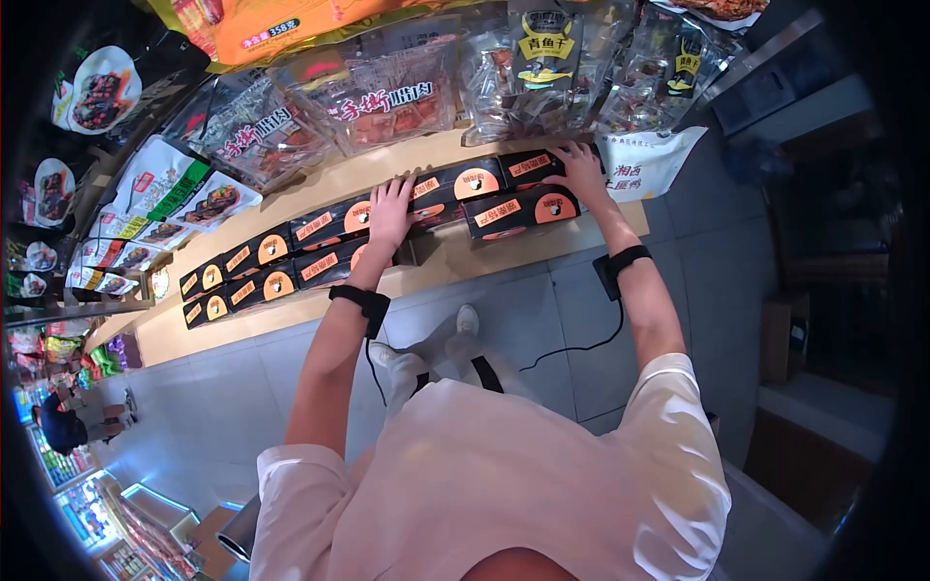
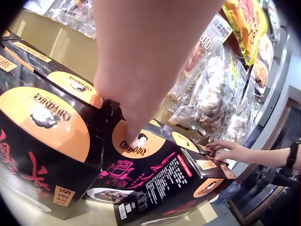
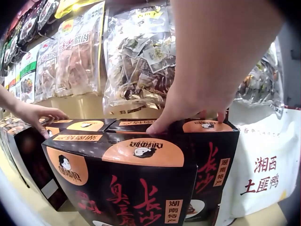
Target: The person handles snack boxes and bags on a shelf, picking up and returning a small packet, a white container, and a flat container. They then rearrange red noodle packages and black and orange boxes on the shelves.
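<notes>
Black boxes with orange labels stand in two rows on the shelf. My left hand [image 1: 389, 215] spans the top of a back-row box [image 2: 129, 162], its thumb on the label side and fingers reaching over the far edge. At the right end, my right hand [image 1: 583, 176] grips another back-row box [image 3: 214, 155] from above, thumb near its front edge and fingers at the far side. Before that box stands a front-row box [image 3: 122, 179], turned slightly. In the front row, a gap lies between this box and the left front boxes [image 1: 325, 268].
Clear food bags [image 1: 387, 92] stand behind the boxes. A white pouch [image 3: 263, 165] stands at the right end beside the boxes. Green and white packs [image 1: 170, 189] line the left. The wooden shelf [image 1: 542, 247] ends above a grey tiled floor [image 1: 581, 300].
</notes>
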`<state>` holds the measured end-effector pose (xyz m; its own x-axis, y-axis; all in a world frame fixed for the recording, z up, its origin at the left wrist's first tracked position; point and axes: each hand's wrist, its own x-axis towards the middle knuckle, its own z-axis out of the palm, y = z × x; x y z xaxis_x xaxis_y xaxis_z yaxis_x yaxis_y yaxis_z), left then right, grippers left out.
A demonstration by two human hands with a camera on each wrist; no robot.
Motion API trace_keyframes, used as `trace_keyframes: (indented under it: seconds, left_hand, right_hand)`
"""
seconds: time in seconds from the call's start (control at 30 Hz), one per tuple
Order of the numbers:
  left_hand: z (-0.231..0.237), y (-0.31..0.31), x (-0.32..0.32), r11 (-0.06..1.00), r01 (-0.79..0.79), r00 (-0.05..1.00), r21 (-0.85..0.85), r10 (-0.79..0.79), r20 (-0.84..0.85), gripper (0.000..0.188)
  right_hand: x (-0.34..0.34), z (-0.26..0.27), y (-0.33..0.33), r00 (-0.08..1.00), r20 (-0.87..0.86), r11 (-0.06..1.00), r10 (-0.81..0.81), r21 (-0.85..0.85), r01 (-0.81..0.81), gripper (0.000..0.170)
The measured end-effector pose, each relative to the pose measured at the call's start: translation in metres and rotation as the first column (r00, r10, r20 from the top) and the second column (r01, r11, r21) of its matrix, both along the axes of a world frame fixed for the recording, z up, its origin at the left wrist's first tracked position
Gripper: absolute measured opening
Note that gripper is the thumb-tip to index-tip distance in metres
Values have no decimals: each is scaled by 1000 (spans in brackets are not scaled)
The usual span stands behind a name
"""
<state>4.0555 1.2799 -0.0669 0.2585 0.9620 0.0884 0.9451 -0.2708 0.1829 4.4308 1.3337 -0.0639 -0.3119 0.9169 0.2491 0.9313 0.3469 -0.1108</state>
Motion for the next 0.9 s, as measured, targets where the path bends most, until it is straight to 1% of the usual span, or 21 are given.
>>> trace_keyframes:
  seconds: [0.03, 0.17, 0.27, 0.37, 0.47, 0.53, 0.57, 0.6, 0.63, 0.67, 0.7, 0.73, 0.77, 0.8, 0.83, 0.87, 0.9]
  left_hand:
    - [2, 0, 0, 1000, 2, 1000, -25, -3, -12, 89]
    - [7, 0, 4, 1000, -13, 996, -23, 11, -87, 91]
    - [5, 0, 5, 999, -19, 993, -27, 15, -117, 90]
    - [5, -2, 7, 999, -28, 991, -46, 22, -131, 90]
    - [3, -10, 0, 998, 13, 996, 55, -8, -91, 90]
    - [3, -22, -7, 997, -19, 999, 76, 16, 36, 91]
    - [12, -32, -12, 994, -3, 994, 111, -10, 111, 88]
    - [19, -41, -18, 986, 17, 976, 168, -53, 213, 83]
    - [27, -53, -25, 986, 11, 974, 166, -48, 220, 79]
    - [29, -63, -37, 982, 10, 980, 186, -47, 195, 81]
    - [32, -72, -49, 974, 13, 984, 225, -53, 173, 80]
    - [21, -81, -62, 977, -28, 984, 211, -11, 180, 77]
    - [11, -90, -73, 957, -83, 983, 278, 33, 179, 76]
    - [6, -99, -84, 955, -134, 982, 266, 91, 165, 77]
    - [8, -108, -93, 952, -172, 976, 252, 131, 172, 77]
    - [10, -119, -102, 950, -205, 969, 237, 163, 185, 76]
    - [14, -128, -110, 951, -235, 961, 201, 197, 193, 74]
  right_hand:
    - [0, -1, -1, 1000, -6, 1000, 5, -3, -5, 62]
    - [-1, -3, -2, 999, -45, 1000, -4, -13, 3, 62]
    - [-4, 6, -7, 999, -46, 998, -16, -64, 13, 63]
    - [-6, 8, -9, 999, -37, 996, -37, -81, 34, 64]
    - [-6, 3, -9, 997, -60, 998, -40, -50, 37, 64]
    - [-10, 4, -13, 997, -60, 998, -58, -24, 57, 65]
    - [-7, 1, -14, 988, -155, 1000, -1, 10, 3, 65]
    - [-7, -4, -17, 979, -200, 995, 33, 99, -13, 62]
    - [-2, -14, -15, 955, -281, 985, 91, 166, -45, 58]
    - [5, -22, -16, 930, -363, 988, 64, 157, -7, 54]
    - [16, -41, -13, 931, -362, 972, 45, 232, 43, 51]
    - [24, -44, -15, 892, -448, 977, -64, 155, 148, 50]
    - [21, -19, -25, 870, -483, 989, -98, 50, 139, 53]
    - [30, -24, -23, 896, -403, 956, -185, 136, 259, 49]
    - [55, -53, -13, 906, -254, 891, -340, 222, 396, 58]
    - [79, -76, 2, 861, -333, 878, -386, 156, 453, 70]
    - [97, -96, 17, 720, -489, 846, -493, -75, 528, 79]
